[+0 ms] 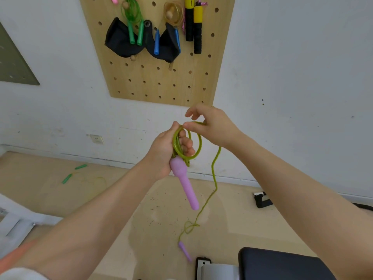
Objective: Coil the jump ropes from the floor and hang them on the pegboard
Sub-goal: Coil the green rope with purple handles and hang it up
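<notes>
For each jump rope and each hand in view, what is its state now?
Olive rope: partly coiled, the rest trailing to the floor.
Purple handle: hanging from the left hand.
Second purple handle: on the floor.
Left hand: gripping the coils.
Right hand: pinching a loop.
Green-handled rope: on the floor, uncoiled.
Pegboard ropes: coiled, hung.

The rope [215, 174] is yellow-green, and so are the loops [186, 145] of it. Its big handle [184, 181] is light purple, and the little handle [184, 250] down on the floor is the same purple. The floor [113, 188] is pale tan with tiny dark specks. Another rope [73, 173] lying there has green handles. The pegboard [161, 77] is light brown wood dotted with rows of dark holes (like polka dots). On it hang green handles [135, 35], blue handles [157, 43], black-and-yellow handles [193, 25] and a black bag [119, 43]. The wall [292, 77] is white.
</notes>
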Demonstrator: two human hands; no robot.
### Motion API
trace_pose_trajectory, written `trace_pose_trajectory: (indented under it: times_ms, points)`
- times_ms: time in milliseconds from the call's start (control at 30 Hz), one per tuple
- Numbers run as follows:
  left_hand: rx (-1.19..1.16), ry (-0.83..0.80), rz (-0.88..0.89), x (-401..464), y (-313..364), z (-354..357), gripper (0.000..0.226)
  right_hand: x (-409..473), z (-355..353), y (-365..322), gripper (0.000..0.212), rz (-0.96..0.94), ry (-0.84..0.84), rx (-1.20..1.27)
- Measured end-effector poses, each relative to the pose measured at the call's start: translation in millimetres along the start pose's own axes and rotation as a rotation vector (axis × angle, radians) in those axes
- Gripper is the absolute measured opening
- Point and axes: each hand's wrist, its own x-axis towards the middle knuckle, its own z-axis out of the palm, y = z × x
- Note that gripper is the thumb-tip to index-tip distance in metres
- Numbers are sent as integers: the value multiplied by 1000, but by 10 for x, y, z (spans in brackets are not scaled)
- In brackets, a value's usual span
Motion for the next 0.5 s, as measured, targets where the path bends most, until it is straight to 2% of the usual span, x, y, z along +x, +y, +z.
trace_pose_trajectory:
  times_ms: [100, 233, 300, 400, 500]
  points:
    - [-57, 18, -6, 5, 23, 6, 42, -76, 62, 86, 38, -45, -96, -153]
    - [-49, 26, -68, 4, 12, -3, 35, -213, 139, 191, 45, -164, -49, -568]
    - [54, -4, -88, -7, -13, -22, 33, -222, 114, 179, 48, -249, 42, -588]
    - [156, -59, -83, -38, -18, -4, 36, -214, 50, 180, 49, -474, 142, -616]
    - [259, -110, -90, -45, -18, 44, 41, -202, 33, 39, 58, -503, -47, -569]
